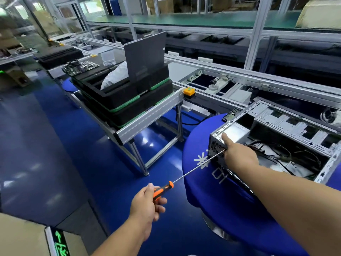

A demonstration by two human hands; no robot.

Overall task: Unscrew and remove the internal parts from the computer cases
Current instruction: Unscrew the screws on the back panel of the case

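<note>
An open metal computer case (287, 126) lies on its side on a round table with a blue cover (203, 172). Inside it sit a silver power supply (236, 132) at the near-left corner and loose black cables (282, 156). My left hand (147, 200) grips the orange-and-black handle of a long screwdriver (193, 170), whose thin shaft runs up to the rear face of the case by the power supply. My right hand (238, 154) holds the case's corner, thumb laid on top of the power supply, fingers hidden behind the rear face.
Left of the table stands an aluminium-frame bench (147, 115) stacked with black trays, a motherboard (81, 67), a white bag and an upright grey panel (145, 56). A conveyor line (239, 76) with an orange button box (189, 92) runs behind. A cardboard box (20, 239) sits bottom left.
</note>
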